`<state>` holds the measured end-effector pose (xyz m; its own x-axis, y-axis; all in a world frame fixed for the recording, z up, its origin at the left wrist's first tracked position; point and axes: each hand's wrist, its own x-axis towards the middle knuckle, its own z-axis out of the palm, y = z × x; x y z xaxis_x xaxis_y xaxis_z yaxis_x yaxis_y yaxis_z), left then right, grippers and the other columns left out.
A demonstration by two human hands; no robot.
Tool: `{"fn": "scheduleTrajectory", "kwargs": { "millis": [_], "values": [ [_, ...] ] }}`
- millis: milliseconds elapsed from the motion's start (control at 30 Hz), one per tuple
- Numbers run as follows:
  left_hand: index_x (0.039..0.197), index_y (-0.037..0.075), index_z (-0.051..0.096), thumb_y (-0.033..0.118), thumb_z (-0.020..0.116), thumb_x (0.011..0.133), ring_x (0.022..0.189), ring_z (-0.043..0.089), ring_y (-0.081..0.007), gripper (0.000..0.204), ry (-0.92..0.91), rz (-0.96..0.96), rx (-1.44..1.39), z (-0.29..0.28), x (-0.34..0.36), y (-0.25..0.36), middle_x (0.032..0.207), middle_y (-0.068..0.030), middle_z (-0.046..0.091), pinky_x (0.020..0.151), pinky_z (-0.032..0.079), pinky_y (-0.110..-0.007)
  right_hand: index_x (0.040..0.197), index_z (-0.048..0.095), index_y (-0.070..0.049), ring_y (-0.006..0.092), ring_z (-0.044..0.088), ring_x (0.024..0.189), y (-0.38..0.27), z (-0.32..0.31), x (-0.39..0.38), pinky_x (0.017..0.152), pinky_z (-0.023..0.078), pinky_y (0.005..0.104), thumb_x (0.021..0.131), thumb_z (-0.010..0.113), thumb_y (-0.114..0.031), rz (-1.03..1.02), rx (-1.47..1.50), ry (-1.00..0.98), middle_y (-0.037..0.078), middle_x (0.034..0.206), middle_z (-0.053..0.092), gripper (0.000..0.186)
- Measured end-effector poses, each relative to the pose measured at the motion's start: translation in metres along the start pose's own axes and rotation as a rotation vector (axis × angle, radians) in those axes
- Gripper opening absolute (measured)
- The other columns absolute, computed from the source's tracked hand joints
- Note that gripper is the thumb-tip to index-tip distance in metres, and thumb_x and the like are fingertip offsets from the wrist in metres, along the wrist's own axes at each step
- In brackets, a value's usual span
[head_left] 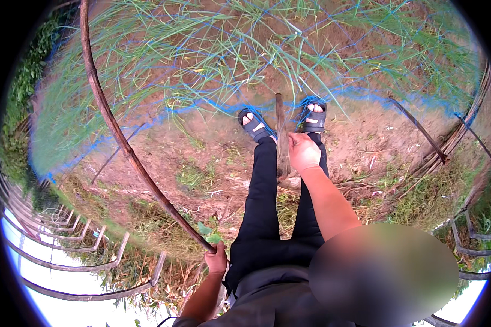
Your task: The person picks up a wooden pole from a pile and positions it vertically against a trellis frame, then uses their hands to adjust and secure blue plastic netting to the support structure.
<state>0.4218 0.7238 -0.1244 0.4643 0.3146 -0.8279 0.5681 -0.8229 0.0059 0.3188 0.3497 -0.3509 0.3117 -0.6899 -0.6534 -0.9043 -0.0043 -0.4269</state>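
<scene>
My left hand [217, 259] grips the lower end of a long, thin, curved brown pole [117, 131] that arcs up and away to the upper left. My right hand [303, 152] is closed around the top of a short upright wooden stake [281, 131] that stands in the soil between my sandalled feet [253, 126]. My legs in black trousers run down the middle of the view.
Blue netting [213, 103] lies over rows of thin green plants on a brown soil bed ahead. Dark rods [420, 131] lean at the right. Metal railings [82, 261] and grass border the left and right edges.
</scene>
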Motion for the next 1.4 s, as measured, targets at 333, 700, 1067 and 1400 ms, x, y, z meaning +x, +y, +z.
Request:
{"fn": "scheduleTrajectory", "kwargs": {
  "millis": [333,700,1067,1400],
  "values": [
    [0.072,0.0,0.065,0.021,0.062,0.092,0.054,0.045,-0.0054,0.03,0.093,0.08,0.096,0.0,0.01,-0.016,0.056,0.0029,0.049,0.051,0.036,-0.025,0.099,0.069,-0.017,0.0318,0.067,0.096,0.002,0.038,0.004,0.082,0.053,0.0412,0.085,0.061,-0.034,0.153,-0.085,-0.318,0.012,0.102,0.069,0.023],
    [0.068,0.0,0.064,0.022,0.062,0.091,0.049,0.044,-0.0059,0.032,0.087,0.064,0.043,0.009,0.009,-0.004,0.055,0.0041,0.048,0.048,0.035,-0.025,0.125,0.051,-0.004,0.0305,0.06,0.113,0.017,0.067,0.002,0.09,0.052,0.041,0.077,0.068,-0.032,0.053,-0.24,-0.51,0.014,0.123,0.059,0.058],
    [0.074,0.0,0.068,0.025,0.064,0.092,0.054,0.047,-0.0054,0.031,0.016,-0.036,0.012,0.028,0.009,-0.006,0.057,0.0036,0.051,0.052,0.037,-0.024,0.121,0.062,-0.005,0.0139,0.065,0.08,0.097,-0.001,-0.019,0.077,0.052,0.0279,0.088,0.057,0.0,0.114,0.668,-0.039,0.009,0.098,0.07,0.034],
    [0.075,-0.003,0.066,0.023,0.061,0.092,0.064,0.052,-0.0077,0.032,0.009,-0.065,-0.033,0.034,-0.002,-0.037,0.063,-0.0011,0.057,0.062,0.044,-0.027,0.103,0.068,-0.003,0.0303,0.066,0.088,-0.166,-0.06,0.127,0.081,0.052,0.0363,0.088,0.062,-0.012,-0.662,0.299,0.064,0.016,0.095,0.069,0.019]
  ]
}}
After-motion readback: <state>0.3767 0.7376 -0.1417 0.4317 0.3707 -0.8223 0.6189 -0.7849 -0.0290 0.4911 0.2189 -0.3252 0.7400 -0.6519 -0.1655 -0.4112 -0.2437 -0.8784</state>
